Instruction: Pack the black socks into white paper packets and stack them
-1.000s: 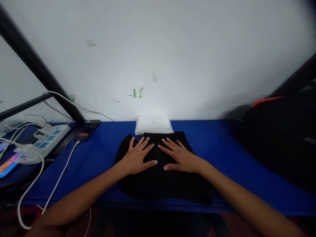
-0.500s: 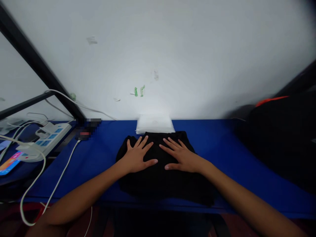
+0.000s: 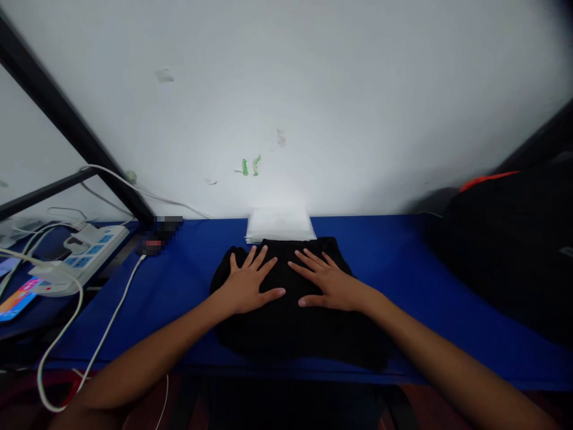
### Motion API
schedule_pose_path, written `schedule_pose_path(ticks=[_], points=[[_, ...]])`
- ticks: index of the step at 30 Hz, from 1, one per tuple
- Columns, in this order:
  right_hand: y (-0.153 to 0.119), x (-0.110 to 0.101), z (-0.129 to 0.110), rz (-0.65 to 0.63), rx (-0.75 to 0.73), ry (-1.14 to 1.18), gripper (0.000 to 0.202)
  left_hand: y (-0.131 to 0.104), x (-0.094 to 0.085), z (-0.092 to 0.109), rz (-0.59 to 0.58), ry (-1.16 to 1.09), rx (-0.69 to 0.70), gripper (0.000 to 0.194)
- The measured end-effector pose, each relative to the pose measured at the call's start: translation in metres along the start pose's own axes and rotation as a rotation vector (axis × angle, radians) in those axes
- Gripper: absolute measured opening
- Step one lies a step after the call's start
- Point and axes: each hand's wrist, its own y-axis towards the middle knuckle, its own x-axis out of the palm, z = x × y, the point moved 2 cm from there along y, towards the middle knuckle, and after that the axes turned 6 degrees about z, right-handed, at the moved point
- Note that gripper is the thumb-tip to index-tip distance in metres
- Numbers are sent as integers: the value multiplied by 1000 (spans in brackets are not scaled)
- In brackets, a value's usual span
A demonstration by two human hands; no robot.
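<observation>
The left hand (image 3: 245, 291) lies palm down on the black cloth (image 3: 286, 337), its fingers (image 3: 267, 269) fanned wide and gripping nothing. The right hand (image 3: 333, 288) mirrors it, also flat, palm down and spread, with nothing pinched or lifted. The two thumbs (image 3: 271, 295) point toward each other over the middle of the cloth, a bare strip of it between them, so the hands are near but do not touch.

The cloth sits directly beneath both hands and spreads past them on every side, most of all toward the person, reaching close to the near edge of the table (image 3: 385, 257). The fingertips lie toward its far edge. It is too dark to make out most of its folds. Just beyond the cloth is a white stack (image 3: 280, 226), near the wall (image 3: 349, 119). Well to the right of the cloth is a bulky black bag (image 3: 501, 263); well to its left is a power strip (image 3: 96, 251).

Compared with a second ago, the left little finger is splayed a touch farther outward and the cloth's far left corner looks lower and rounder. Otherwise, hands and cloth have hardly shifted.
</observation>
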Motion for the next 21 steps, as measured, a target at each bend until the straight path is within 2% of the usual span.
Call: schedule_pose_path(ticks=[9, 12, 15, 16, 18, 21], points=[[0, 2, 2, 13, -13, 0, 92, 0, 3, -1, 30, 15, 28, 83], [-4, 0, 0, 4, -9, 11, 91, -4, -3, 3, 145, 62, 47, 79], [-13, -10, -6, 46, -23, 55, 85, -13, -20, 12, 255, 14, 216, 57], [-16, -15, -9, 65, -42, 80, 81, -17, -26, 16, 235, -48, 301, 50], [-23, -25, -17, 79, -95, 136, 69, -25, -36, 22, 89, -201, 462, 39], [-32, -33, -27, -37, -129, 205, 52, -34, -42, 25, -159, -307, 572, 38]])
